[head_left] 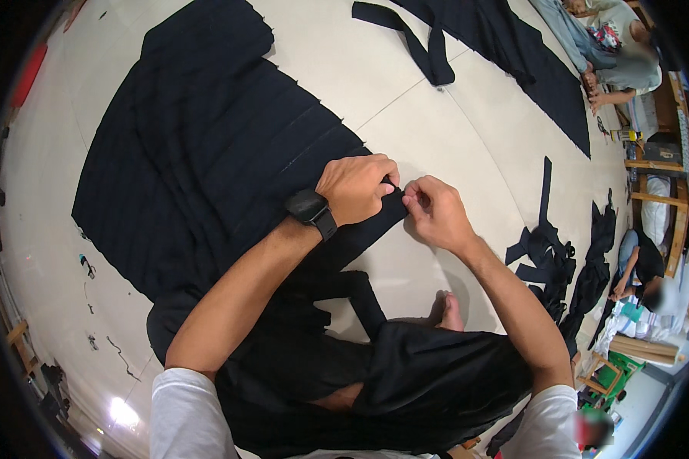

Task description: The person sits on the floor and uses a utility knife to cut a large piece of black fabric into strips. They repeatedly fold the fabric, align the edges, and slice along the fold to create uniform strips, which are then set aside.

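A large sheet of black cloth (207, 145) with faint stripes and frayed edges spreads over the floor ahead and to my left. My left hand (360, 186), below a dark wristwatch (312, 213), is closed on the cloth's right corner. Close beside it, my right hand (439, 211) pinches the same edge between thumb and fingertips. The two hands are nearly touching. The small bit of cloth between them is partly covered by the fingers. From there, a band of the cloth runs down toward my lap.
Another black cloth piece (505, 46) and a loose black strip (413, 46) lie on the pale tiled floor (467, 130) at the far right. Several black scraps (547, 264) are heaped at right. Thread bits lie at left. Other people (628, 69) sit along the right side near wooden frames (670, 199).
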`<state>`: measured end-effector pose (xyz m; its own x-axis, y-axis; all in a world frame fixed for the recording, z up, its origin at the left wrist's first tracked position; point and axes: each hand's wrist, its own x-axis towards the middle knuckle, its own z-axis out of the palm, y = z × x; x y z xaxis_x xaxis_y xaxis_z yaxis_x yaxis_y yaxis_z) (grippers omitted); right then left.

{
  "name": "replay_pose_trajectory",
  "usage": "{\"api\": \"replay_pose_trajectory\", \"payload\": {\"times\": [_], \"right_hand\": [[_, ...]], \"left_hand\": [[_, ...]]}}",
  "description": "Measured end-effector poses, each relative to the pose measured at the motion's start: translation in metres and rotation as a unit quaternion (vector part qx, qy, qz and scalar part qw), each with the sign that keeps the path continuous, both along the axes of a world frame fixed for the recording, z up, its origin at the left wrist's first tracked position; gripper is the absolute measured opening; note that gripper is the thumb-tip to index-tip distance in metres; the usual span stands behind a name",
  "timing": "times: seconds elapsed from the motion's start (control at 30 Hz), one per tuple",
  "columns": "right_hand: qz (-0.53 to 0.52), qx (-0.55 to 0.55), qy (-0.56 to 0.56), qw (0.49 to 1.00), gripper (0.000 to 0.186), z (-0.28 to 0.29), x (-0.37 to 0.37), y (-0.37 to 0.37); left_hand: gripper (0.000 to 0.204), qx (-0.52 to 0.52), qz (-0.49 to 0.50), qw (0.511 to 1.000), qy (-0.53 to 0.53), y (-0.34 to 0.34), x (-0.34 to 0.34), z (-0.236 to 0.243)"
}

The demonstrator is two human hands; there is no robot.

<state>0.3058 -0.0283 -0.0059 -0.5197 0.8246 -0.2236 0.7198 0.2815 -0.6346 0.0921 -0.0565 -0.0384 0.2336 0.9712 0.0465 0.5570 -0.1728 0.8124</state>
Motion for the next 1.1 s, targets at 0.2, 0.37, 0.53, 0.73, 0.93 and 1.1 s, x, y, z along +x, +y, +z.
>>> {"api": "replay_pose_trajectory", "payload": {"times": [0.2, 0.37, 0.53, 0.73, 0.93, 1.1], "right_hand": [[-0.048, -0.105, 0.012, 0.993, 0.019, 0.015, -0.003, 0.018], [-0.028, -0.17, -0.003, 0.985, 0.025, 0.014, -0.005, 0.026], [-0.096, -0.226, 0.048, 0.968, 0.021, 0.002, -0.003, 0.022], [-0.195, -0.272, 0.089, 0.938, 0.017, 0.009, -0.012, 0.016], [-0.28, -0.334, 0.129, 0.891, 0.012, 0.014, -0.016, 0.016], [-0.331, -0.312, 0.161, 0.876, 0.013, 0.012, -0.018, 0.014]], "left_hand": [[0.012, 0.0, 0.001, 1.0, -0.022, 0.0, -0.001, -0.002], [0.015, -0.032, -0.002, 0.999, -0.027, 0.0, -0.004, 0.001], [0.021, -0.022, 0.007, 0.999, -0.024, -0.001, -0.001, -0.001], [0.029, -0.013, -0.001, 1.0, -0.005, -0.002, -0.001, -0.005], [0.03, 0.012, 0.009, 1.0, 0.003, -0.004, 0.001, -0.008], [0.031, 0.004, 0.006, 1.0, 0.009, -0.003, 0.002, -0.007]]}}
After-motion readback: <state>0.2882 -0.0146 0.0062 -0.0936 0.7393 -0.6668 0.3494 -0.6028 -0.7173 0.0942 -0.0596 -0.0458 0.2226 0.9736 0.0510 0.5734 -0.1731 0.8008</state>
